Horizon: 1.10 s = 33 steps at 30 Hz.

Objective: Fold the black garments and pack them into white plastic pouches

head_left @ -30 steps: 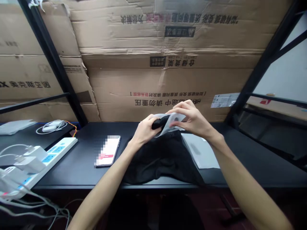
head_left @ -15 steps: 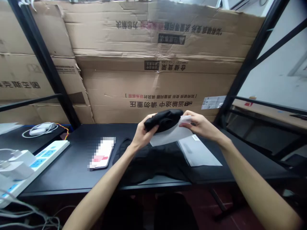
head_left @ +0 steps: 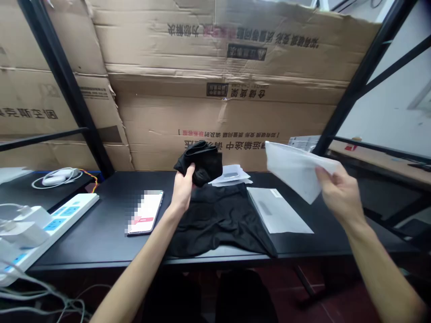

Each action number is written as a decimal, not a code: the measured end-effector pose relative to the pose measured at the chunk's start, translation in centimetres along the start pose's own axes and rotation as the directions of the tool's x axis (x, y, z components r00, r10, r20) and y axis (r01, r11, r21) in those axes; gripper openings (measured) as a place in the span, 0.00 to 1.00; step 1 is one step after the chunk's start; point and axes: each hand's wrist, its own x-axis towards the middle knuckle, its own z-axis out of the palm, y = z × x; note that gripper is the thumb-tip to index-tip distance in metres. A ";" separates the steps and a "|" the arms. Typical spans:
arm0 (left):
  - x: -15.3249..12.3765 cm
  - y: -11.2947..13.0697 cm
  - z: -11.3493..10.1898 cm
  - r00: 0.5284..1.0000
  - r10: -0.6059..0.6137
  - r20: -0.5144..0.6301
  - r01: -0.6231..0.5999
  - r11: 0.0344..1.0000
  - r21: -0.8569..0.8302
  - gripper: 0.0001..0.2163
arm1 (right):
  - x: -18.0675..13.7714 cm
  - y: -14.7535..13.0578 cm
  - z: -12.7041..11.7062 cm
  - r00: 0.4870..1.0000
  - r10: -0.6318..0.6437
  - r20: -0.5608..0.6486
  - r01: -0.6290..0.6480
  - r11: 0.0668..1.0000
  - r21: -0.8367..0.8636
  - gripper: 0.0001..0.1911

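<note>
A folded black cloth bundle (head_left: 207, 163) is held up above the desk (head_left: 101, 242), gripped by the left hand (head_left: 183, 186) at its near left side; the thumb presses its near face, and most of the bundle sticks out to the right of and beyond the grip. The right hand (head_left: 341, 193), well apart to the right, pinches a whitish translucent pouch (head_left: 292, 168) by its right end, the rest reaching out to the left in the air. Below the bundle, a black garment (head_left: 218, 220) lies spread at the desk's near edge. White bags (head_left: 230, 175) lie just beyond it, a larger pale packet (head_left: 274, 208) at its right. Farther left are a phone (head_left: 146, 213) and a power strip (head_left: 63, 220).
</note>
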 end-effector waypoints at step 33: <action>-9.1 -3.4 -2.8 0.798 0.100 0.595 -0.430 0.785 0.445 0.11 | -10.2 -7.0 14.1 0.547 0.429 0.719 -0.814 0.472 0.337 0.20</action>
